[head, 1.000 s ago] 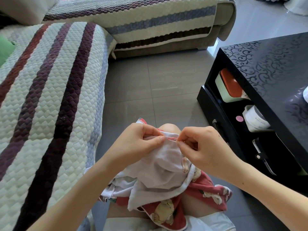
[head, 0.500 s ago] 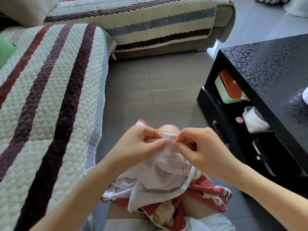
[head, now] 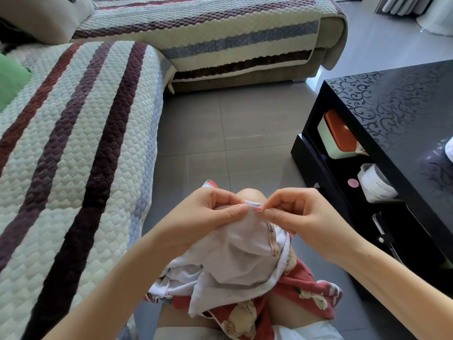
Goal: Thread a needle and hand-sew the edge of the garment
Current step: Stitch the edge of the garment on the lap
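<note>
A garment (head: 235, 261), white inside and red with a bear print outside, lies bunched over my knee. My left hand (head: 208, 217) pinches its folded top edge (head: 253, 205) between thumb and forefinger. Just to the right, my right hand (head: 301, 217) pinches at the same edge with thumb and forefinger. The needle is too small to make out clearly between those fingertips, and no thread shows.
A quilted striped sofa (head: 73, 155) runs along my left and across the back. A glossy black coffee table (head: 404, 123) stands at the right, its lower shelf holding an orange-lidded box (head: 338, 134) and a white jar (head: 377, 185). Grey floor tiles (head: 228, 138) lie between.
My right hand's fingertips have closed in slightly toward the left hand along the fabric edge. The garment stays on my knee.
</note>
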A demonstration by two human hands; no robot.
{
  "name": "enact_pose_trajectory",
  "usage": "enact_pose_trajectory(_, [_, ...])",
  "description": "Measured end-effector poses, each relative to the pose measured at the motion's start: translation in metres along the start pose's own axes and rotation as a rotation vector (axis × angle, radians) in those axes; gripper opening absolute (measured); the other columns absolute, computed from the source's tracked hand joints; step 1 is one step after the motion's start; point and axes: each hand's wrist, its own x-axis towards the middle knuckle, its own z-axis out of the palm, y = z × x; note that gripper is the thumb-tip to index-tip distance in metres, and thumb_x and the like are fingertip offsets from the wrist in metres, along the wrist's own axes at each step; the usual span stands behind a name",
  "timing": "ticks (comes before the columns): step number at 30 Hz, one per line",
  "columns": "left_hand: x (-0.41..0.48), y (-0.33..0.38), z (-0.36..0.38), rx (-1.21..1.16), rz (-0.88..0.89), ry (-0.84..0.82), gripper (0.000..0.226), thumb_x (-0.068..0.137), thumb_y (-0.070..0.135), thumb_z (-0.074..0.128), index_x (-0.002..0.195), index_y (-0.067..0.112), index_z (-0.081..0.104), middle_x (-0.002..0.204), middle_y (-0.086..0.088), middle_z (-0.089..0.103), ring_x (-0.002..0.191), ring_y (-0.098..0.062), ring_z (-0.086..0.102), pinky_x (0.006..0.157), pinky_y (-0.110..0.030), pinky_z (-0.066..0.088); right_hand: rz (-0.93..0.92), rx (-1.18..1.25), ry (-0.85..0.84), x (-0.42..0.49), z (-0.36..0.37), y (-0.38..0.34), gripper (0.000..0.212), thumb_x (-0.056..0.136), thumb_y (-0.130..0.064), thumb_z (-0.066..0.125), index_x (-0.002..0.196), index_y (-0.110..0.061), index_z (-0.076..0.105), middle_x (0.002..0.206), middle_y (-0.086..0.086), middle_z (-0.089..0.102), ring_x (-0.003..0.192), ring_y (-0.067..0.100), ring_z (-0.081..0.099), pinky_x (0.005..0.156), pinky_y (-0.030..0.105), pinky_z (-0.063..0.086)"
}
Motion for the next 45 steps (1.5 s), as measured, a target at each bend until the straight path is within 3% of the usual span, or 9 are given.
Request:
enact_pose_trajectory(6, [0.000, -0.002, -0.004, -0.166, -0.030, -0.085, 0.012, 0.086, 0.024, 0.068, 0.088, 0.017, 0.077, 0.086, -0.003, 0.073, 0.080, -0.009, 0.067, 0.067, -0.017, 0.050, 0.027, 0.116, -0.039, -0.002, -0.001, 0.002, 0.008, 0.083, -0.001, 0.067, 0.076, -0.001, 0.068, 0.062, 0.008, 0.055, 0.053, 0.007, 0.043, 0.048, 0.013, 0.035])
enact_pose_trajectory(13, [0.003, -0.002, 0.001, -0.259, -0.029, -0.121, 0.015, 0.085, 0.021, 0.068, 0.074, 0.018, 0.077, 0.073, 0.001, 0.070, 0.066, -0.006, 0.065, 0.060, -0.015, 0.049, 0.012, 0.180, -0.087, 0.004, 0.005, 0.000, 0.012, 0.087, 0.005, 0.061, 0.078, -0.002, 0.061, 0.059, -0.005, 0.055, 0.052, 0.005, 0.042, 0.049, 0.014, 0.034])
enact_pose_trajectory(17, [0.005, -0.004, -0.001, -0.275, -0.016, -0.065, 0.013, 0.082, 0.022, 0.069, 0.073, 0.015, 0.076, 0.072, -0.002, 0.069, 0.065, -0.008, 0.063, 0.059, -0.017, 0.050, 0.071, 0.140, -0.146, 0.010, 0.001, 0.002, 0.014, 0.086, -0.020, 0.066, 0.083, -0.007, 0.062, 0.057, 0.005, 0.053, 0.050, 0.014, 0.044, 0.047, 0.020, 0.034])
enact_pose_trajectory(23, [0.009, -0.009, 0.004, -0.267, -0.032, -0.002, 0.015, 0.080, 0.025, 0.073, 0.080, 0.009, 0.076, 0.078, -0.006, 0.070, 0.071, -0.010, 0.064, 0.064, -0.019, 0.051, 0.067, 0.112, -0.073, 0.010, -0.005, 0.007, 0.015, 0.088, -0.005, 0.060, 0.079, 0.006, 0.059, 0.056, 0.007, 0.057, 0.049, 0.014, 0.045, 0.048, 0.020, 0.038])
enact_pose_trajectory(28, [0.015, -0.005, 0.011, -0.218, -0.019, 0.066, 0.017, 0.088, 0.015, 0.068, 0.086, -0.001, 0.072, 0.076, -0.006, 0.069, 0.072, -0.012, 0.063, 0.067, -0.020, 0.052, 0.038, 0.158, -0.023, 0.012, 0.002, 0.005, 0.017, 0.082, -0.020, 0.065, 0.081, -0.003, 0.069, 0.065, 0.011, 0.066, 0.057, 0.021, 0.060, 0.054, 0.027, 0.050])
enact_pose_trajectory(31, [0.015, -0.002, 0.012, -0.204, -0.028, 0.107, 0.014, 0.089, 0.010, 0.063, 0.080, 0.004, 0.072, 0.068, 0.001, 0.069, 0.063, -0.006, 0.062, 0.059, -0.015, 0.049, -0.199, -0.302, 0.196, 0.010, -0.002, 0.011, 0.024, 0.086, -0.043, 0.066, 0.084, -0.019, 0.070, 0.080, -0.007, 0.071, 0.074, 0.012, 0.066, 0.068, 0.027, 0.053])
enact_pose_trajectory(34, [0.016, 0.002, 0.014, -0.124, 0.013, 0.116, 0.015, 0.090, 0.008, 0.063, 0.078, 0.009, 0.073, 0.067, 0.008, 0.070, 0.064, -0.001, 0.062, 0.060, -0.012, 0.046, -0.569, -0.717, 0.336, 0.014, -0.001, 0.013, 0.018, 0.083, -0.038, 0.066, 0.086, -0.022, 0.073, 0.095, -0.010, 0.067, 0.090, 0.015, 0.062, 0.077, 0.036, 0.050])
enact_pose_trajectory(41, [0.013, 0.007, 0.017, -0.035, 0.114, 0.138, 0.014, 0.090, 0.013, 0.063, 0.078, 0.012, 0.069, 0.064, 0.011, 0.066, 0.061, 0.002, 0.057, 0.058, -0.011, 0.043, -0.925, -0.829, 0.282, 0.019, 0.005, -0.002, 0.027, 0.094, -0.011, 0.051, 0.076, -0.005, 0.071, 0.080, 0.003, 0.065, 0.079, 0.024, 0.060, 0.079, 0.043, 0.047])
enact_pose_trajectory(45, [0.012, 0.010, 0.021, 0.110, 0.201, 0.203, 0.019, 0.092, 0.015, 0.062, 0.073, 0.017, 0.065, 0.052, 0.020, 0.056, 0.053, 0.006, 0.048, 0.054, -0.009, 0.036, -0.928, -0.733, 0.296, 0.019, 0.010, -0.005, 0.022, 0.087, 0.008, 0.049, 0.078, 0.004, 0.068, 0.070, 0.010, 0.060, 0.062, 0.024, 0.058, 0.087, 0.044, 0.053])
